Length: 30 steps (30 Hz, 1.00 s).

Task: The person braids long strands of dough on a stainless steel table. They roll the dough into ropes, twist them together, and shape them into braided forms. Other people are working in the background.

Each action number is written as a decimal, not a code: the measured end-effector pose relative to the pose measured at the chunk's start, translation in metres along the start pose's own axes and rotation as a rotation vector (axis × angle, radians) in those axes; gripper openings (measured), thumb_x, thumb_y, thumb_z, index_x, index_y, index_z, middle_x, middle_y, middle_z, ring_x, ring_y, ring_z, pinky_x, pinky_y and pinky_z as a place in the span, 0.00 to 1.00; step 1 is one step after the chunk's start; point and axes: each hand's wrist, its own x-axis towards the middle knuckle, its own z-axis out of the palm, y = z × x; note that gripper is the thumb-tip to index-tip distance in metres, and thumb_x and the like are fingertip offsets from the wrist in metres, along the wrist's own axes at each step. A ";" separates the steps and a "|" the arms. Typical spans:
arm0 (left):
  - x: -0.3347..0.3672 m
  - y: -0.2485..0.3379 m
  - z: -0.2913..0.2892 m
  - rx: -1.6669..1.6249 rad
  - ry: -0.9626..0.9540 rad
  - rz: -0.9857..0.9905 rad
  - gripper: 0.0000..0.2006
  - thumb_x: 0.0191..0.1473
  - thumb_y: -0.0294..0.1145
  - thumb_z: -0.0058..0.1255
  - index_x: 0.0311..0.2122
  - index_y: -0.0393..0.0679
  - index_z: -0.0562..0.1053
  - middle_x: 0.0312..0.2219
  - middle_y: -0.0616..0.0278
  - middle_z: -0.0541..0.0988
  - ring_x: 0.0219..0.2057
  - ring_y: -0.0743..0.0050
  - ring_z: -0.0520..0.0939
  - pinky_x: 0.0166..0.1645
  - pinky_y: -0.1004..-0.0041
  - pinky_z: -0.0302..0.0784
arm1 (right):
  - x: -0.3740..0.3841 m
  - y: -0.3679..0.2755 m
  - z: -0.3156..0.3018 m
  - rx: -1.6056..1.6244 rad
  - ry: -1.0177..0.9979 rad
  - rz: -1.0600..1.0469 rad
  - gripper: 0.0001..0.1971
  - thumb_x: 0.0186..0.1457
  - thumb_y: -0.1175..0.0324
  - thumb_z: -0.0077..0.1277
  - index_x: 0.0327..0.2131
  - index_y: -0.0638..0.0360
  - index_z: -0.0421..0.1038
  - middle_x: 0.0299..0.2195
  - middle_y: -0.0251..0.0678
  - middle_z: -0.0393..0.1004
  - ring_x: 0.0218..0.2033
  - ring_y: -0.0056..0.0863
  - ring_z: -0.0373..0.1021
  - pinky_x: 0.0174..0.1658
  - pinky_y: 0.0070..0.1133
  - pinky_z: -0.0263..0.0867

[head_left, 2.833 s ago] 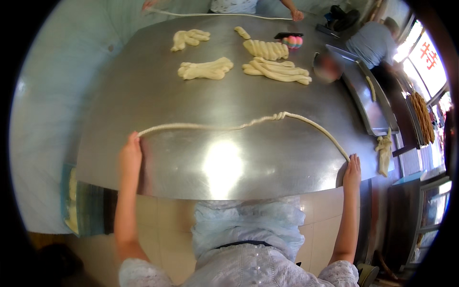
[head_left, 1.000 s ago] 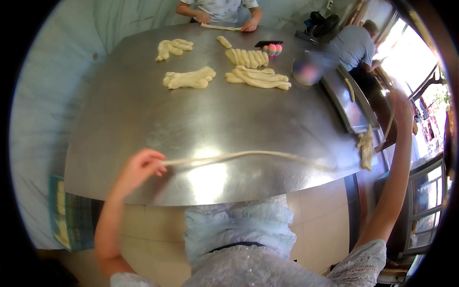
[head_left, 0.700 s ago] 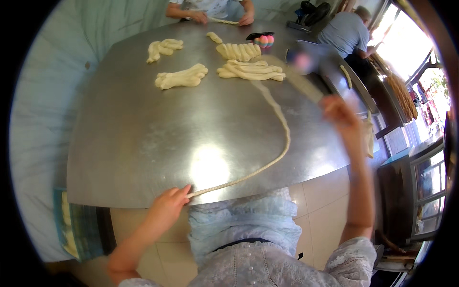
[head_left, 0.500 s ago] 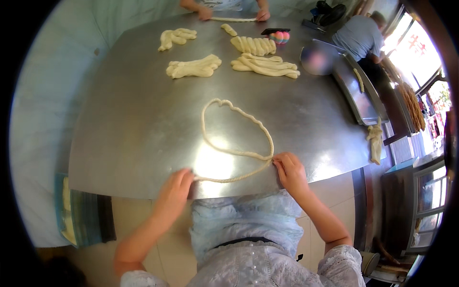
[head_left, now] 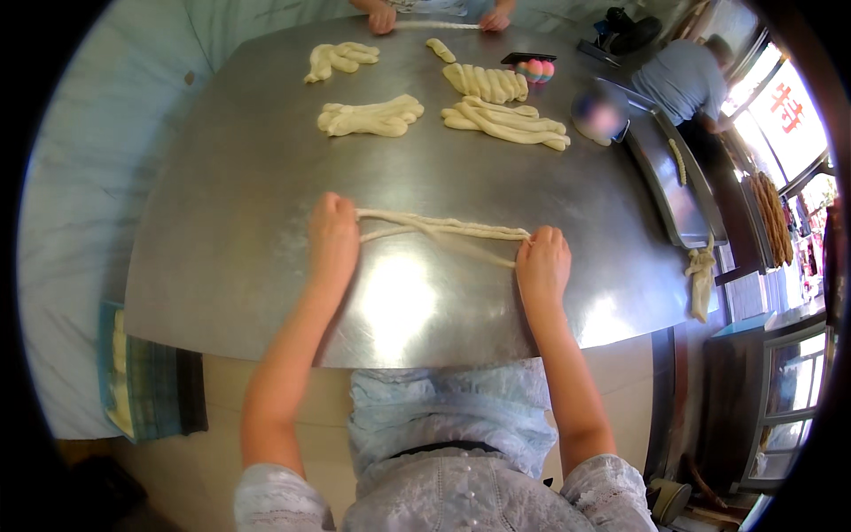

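A long thin rope of pale dough lies folded into several strands across the middle of the metal table. My left hand is closed on its left end, and my right hand grips its right end. Between the hands the strands run almost side by side, with one lower strand blurred and slanting toward my right hand. Beyond them rest a bundle of thick dough strips on the left and another pile of strips on the right.
Across the table a co-worker's hands hold a dough rope. A metal tray with a thin dough piece stands at the right edge, near hanging dough. Farther back are a dark phone-like object and a person in grey.
Both hands have moved forward from the near edge, the left one farther. The wide dough loop is now folded into strands stretched between them.
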 end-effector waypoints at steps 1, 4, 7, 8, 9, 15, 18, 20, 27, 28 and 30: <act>0.001 -0.008 0.001 0.036 0.041 -0.065 0.07 0.48 0.20 0.54 0.33 0.38 0.70 0.32 0.54 0.74 0.35 0.51 0.77 0.41 0.57 0.75 | -0.001 0.003 0.000 -0.047 -0.001 -0.009 0.07 0.50 0.71 0.57 0.32 0.59 0.70 0.35 0.40 0.71 0.38 0.41 0.70 0.43 0.35 0.67; 0.001 -0.024 0.005 0.094 -0.074 0.068 0.09 0.46 0.19 0.55 0.33 0.39 0.69 0.33 0.54 0.74 0.35 0.51 0.77 0.37 0.58 0.74 | -0.004 0.011 -0.001 -0.042 -0.040 -0.194 0.09 0.49 0.73 0.57 0.35 0.59 0.70 0.35 0.42 0.72 0.37 0.43 0.70 0.42 0.35 0.67; 0.002 -0.040 0.002 -0.023 -0.043 0.005 0.09 0.46 0.21 0.55 0.33 0.39 0.67 0.31 0.55 0.73 0.31 0.55 0.77 0.33 0.63 0.74 | -0.005 0.026 -0.007 0.294 -0.107 0.053 0.09 0.49 0.78 0.55 0.35 0.60 0.70 0.33 0.36 0.72 0.34 0.32 0.70 0.39 0.28 0.67; 0.002 -0.048 -0.001 -0.111 -0.028 -0.099 0.08 0.46 0.22 0.55 0.32 0.39 0.68 0.29 0.56 0.73 0.30 0.57 0.77 0.33 0.64 0.74 | -0.005 0.033 -0.011 0.414 -0.149 0.187 0.09 0.49 0.79 0.54 0.35 0.60 0.70 0.33 0.34 0.71 0.34 0.28 0.69 0.39 0.25 0.66; 0.003 -0.058 -0.006 -0.210 0.005 -0.169 0.08 0.46 0.23 0.55 0.32 0.39 0.69 0.28 0.57 0.73 0.29 0.59 0.77 0.33 0.64 0.74 | -0.004 0.044 -0.018 0.551 -0.188 0.282 0.09 0.49 0.80 0.53 0.35 0.60 0.70 0.32 0.32 0.70 0.33 0.24 0.68 0.38 0.23 0.66; -0.002 -0.116 -0.032 -1.053 -0.115 -0.749 0.10 0.52 0.26 0.55 0.41 0.38 0.77 0.32 0.67 0.78 0.34 0.81 0.76 0.41 0.77 0.72 | -0.009 0.068 -0.052 0.697 -0.275 0.090 0.14 0.47 0.83 0.51 0.38 0.58 0.77 0.31 0.32 0.67 0.34 0.24 0.66 0.38 0.22 0.63; -0.004 -0.119 -0.035 -1.057 -0.097 -0.754 0.12 0.54 0.27 0.55 0.44 0.36 0.78 0.34 0.66 0.79 0.38 0.80 0.78 0.47 0.77 0.72 | -0.007 0.060 -0.056 0.358 -0.276 -0.242 0.16 0.47 0.81 0.53 0.40 0.55 0.80 0.32 0.37 0.67 0.38 0.37 0.67 0.46 0.32 0.64; -0.003 -0.114 -0.035 -1.019 -0.047 -0.682 0.12 0.54 0.27 0.56 0.44 0.37 0.79 0.34 0.65 0.80 0.40 0.79 0.79 0.48 0.77 0.73 | -0.001 0.058 -0.052 0.314 -0.269 -0.373 0.18 0.48 0.80 0.55 0.45 0.56 0.79 0.33 0.38 0.67 0.40 0.39 0.65 0.52 0.36 0.62; -0.010 -0.104 -0.041 -0.825 -0.090 -0.550 0.09 0.56 0.23 0.54 0.41 0.36 0.81 0.41 0.64 0.78 0.40 0.78 0.79 0.46 0.78 0.74 | -0.019 0.048 -0.044 -0.068 -0.411 -0.554 0.30 0.56 0.75 0.51 0.62 0.69 0.60 0.63 0.53 0.59 0.68 0.49 0.52 0.71 0.44 0.41; -0.015 -0.103 -0.043 -0.809 -0.097 -0.522 0.09 0.56 0.23 0.53 0.41 0.36 0.81 0.41 0.66 0.77 0.39 0.80 0.78 0.45 0.79 0.73 | -0.034 0.041 -0.052 -0.068 -0.464 -0.550 0.30 0.56 0.75 0.51 0.63 0.70 0.59 0.65 0.55 0.56 0.69 0.49 0.49 0.72 0.44 0.39; -0.028 -0.099 -0.050 -0.797 -0.113 -0.506 0.09 0.57 0.21 0.53 0.41 0.36 0.81 0.41 0.67 0.76 0.38 0.82 0.76 0.44 0.80 0.72 | -0.070 0.024 -0.072 -0.071 -0.566 -0.545 0.30 0.56 0.75 0.50 0.63 0.73 0.58 0.66 0.58 0.54 0.70 0.49 0.48 0.72 0.45 0.39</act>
